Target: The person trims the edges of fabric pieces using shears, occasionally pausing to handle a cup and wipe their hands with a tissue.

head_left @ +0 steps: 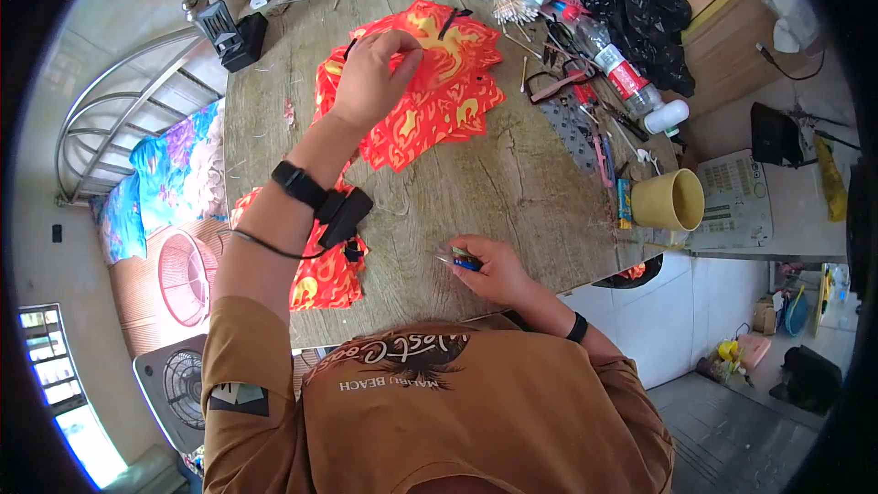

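Observation:
My left hand point(373, 78) is over a pile of red fabric pieces point(412, 133) with yellow flame-like patterns. Its fingers are curled, with thumb and forefinger close together; whatever may be between them is hidden. A black strip point(448, 24) lies across the top of the pile. Near the table's front edge, my right hand point(494, 273) is closed around small thread snips point(466, 263) with a blue part, their metal blades pointing left. More red patterned pieces point(320, 284) with black bits lie under and beside my left forearm.
On the wooden table point(476, 192), a yellow cup point(672, 200) stands at the right edge. Behind it are a plastic bottle point(626, 78), glasses point(558, 82), pens and a black plastic bag point(640, 23). A dark metal device point(236, 32) sits at the back left corner.

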Demonstrator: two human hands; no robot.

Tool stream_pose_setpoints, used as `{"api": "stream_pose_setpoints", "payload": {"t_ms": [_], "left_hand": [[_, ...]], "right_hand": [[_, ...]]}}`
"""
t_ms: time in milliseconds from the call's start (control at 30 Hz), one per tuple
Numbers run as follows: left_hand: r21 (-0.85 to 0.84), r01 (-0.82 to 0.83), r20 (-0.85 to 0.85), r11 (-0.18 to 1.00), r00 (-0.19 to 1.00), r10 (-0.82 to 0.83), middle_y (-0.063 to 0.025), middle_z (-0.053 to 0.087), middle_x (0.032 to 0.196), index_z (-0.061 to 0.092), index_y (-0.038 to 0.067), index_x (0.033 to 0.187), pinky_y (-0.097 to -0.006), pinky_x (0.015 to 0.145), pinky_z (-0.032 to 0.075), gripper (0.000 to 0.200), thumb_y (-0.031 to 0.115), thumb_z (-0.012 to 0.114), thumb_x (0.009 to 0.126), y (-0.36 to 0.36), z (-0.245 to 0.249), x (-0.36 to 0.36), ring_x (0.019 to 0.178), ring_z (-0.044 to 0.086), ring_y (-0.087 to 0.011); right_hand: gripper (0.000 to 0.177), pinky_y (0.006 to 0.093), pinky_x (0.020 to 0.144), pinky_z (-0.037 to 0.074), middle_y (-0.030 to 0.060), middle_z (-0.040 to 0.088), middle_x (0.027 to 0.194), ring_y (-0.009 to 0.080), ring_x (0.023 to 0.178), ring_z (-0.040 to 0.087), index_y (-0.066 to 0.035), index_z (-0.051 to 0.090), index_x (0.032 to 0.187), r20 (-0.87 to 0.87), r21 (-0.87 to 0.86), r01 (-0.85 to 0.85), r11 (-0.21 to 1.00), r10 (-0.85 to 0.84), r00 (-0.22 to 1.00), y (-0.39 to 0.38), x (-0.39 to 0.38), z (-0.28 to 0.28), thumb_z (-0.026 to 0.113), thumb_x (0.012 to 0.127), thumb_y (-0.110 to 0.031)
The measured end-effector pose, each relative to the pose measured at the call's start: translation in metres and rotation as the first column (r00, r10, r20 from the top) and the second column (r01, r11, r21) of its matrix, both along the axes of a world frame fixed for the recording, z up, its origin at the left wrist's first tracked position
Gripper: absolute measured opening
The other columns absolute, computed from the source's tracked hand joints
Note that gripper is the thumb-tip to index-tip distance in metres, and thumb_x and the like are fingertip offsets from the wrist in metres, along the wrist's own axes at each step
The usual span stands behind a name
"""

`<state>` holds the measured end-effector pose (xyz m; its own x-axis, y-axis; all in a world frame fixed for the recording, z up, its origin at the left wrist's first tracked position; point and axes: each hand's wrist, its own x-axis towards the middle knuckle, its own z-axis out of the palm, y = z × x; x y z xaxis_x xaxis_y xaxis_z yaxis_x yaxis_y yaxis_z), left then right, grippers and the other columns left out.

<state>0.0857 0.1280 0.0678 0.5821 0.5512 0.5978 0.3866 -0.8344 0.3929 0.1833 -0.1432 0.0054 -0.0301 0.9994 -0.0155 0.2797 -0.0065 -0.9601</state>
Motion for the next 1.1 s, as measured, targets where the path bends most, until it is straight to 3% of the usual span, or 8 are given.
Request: {"api": "stream_pose_setpoints", "payload": {"t_ms": [167,300,367,567,633,800,1000,1100], "left_hand": [[-0.321,0.146,0.086,0.936,0.989,-0.125,-0.0038,0.061,0.082,0.057,0.004,0.091,-0.0264,0.068,0.046,0.011,0.011,0.061,0.084,-0.046,0.025,-0.015,0.074,0.057,-0.0142],[-0.694,0.192,0.096,0.694,0.980,-0.175,0.0017,0.057,0.079,0.055,0.003,0.090,-0.0229,0.065,0.044,0.010,0.012,0.059,0.087,-0.075,0.027,-0.023,0.072,0.052,-0.0063],[-0.838,0.206,0.088,0.505,0.965,-0.247,0.0041,0.055,0.080,0.055,0.004,0.090,-0.0220,0.067,0.044,0.012,0.015,0.058,0.089,-0.085,0.021,-0.024,0.076,0.050,-0.0031],[-0.911,0.321,0.271,0.257,0.939,-0.212,0.0017,0.057,0.087,0.056,0.003,0.096,-0.0211,0.074,0.044,0.017,0.019,0.056,0.090,-0.116,0.011,-0.021,0.083,0.052,-0.0046],[-0.907,0.411,0.404,0.097,0.911,-0.085,0.0008,0.058,0.090,0.057,0.003,0.099,-0.0214,0.077,0.044,0.019,0.020,0.055,0.091,-0.126,0.013,-0.022,0.085,0.052,-0.0055],[-0.901,0.431,0.434,0.049,0.896,0.097,0.0002,0.059,0.093,0.057,0.003,0.102,-0.0223,0.078,0.045,0.019,0.019,0.055,0.091,-0.133,0.014,-0.032,0.086,0.055,-0.0078],[-0.891,0.451,0.440,0.047,0.885,-0.151,-0.0014,0.059,0.095,0.058,0.001,0.102,-0.0220,0.079,0.044,0.023,0.020,0.059,0.088,-0.118,0.012,-0.055,0.088,0.054,-0.0071],[-0.899,0.438,0.429,-0.028,0.865,-0.262,-0.0008,0.059,0.094,0.057,0.002,0.100,-0.0217,0.077,0.044,0.022,0.019,0.061,0.087,-0.117,0.027,-0.071,0.086,0.055,-0.0071]], "right_hand": [[0.026,0.0210,0.055,0.041,0.0015,0.058,0.075,0.0062,0.061,0.050,-0.002,0.058,0.104,-0.053,0.080,0.136,0.987,-0.132,0.990,-0.002,-0.003,-0.029,0.064,0.079,-0.005],[0.039,0.0169,0.051,0.035,0.0003,0.056,0.071,0.0019,0.055,0.044,-0.004,0.053,0.114,-0.416,-0.112,0.293,0.949,-0.313,0.854,-0.005,-0.003,-0.002,0.067,0.078,-0.008],[0.042,0.0163,0.051,0.033,-0.0003,0.055,0.071,0.0013,0.055,0.042,-0.004,0.051,0.116,-0.339,0.004,0.333,0.943,-0.312,0.887,0.000,-0.002,0.016,0.068,0.078,-0.008],[0.053,0.0157,0.054,0.034,-0.0019,0.054,0.074,0.0009,0.062,0.044,-0.003,0.045,0.120,-0.217,0.374,0.486,0.790,-0.436,0.874,0.024,-0.013,0.025,0.072,0.075,-0.008],[0.049,0.0160,0.056,0.035,-0.0023,0.054,0.075,0.0012,0.064,0.044,-0.002,0.047,0.117,-0.226,0.378,0.490,0.785,-0.435,0.871,0.027,-0.012,0.023,0.072,0.075,-0.008],[0.029,0.0183,0.062,0.038,-0.0027,0.055,0.080,0.0026,0.069,0.045,-0.001,0.054,0.105,-0.184,0.229,0.546,0.806,-0.515,0.837,0.022,-0.001,0.007,0.067,0.080,-0.009],[0.011,0.0199,0.062,0.038,-0.0025,0.055,0.080,0.0032,0.068,0.045,-0.001,0.058,0.092,-0.035,0.180,0.516,0.838,-0.518,0.854,0.008,0.018,0.028,0.061,0.085,-0.009],[0.018,0.0242,0.050,0.032,-0.0004,0.046,0.061,0.0068,0.055,0.039,-0.001,0.055,0.071,-0.006,0.385,0.372,0.845,-0.400,0.916,-0.002,0.028,0.057,0.065,0.080,-0.012]]}}
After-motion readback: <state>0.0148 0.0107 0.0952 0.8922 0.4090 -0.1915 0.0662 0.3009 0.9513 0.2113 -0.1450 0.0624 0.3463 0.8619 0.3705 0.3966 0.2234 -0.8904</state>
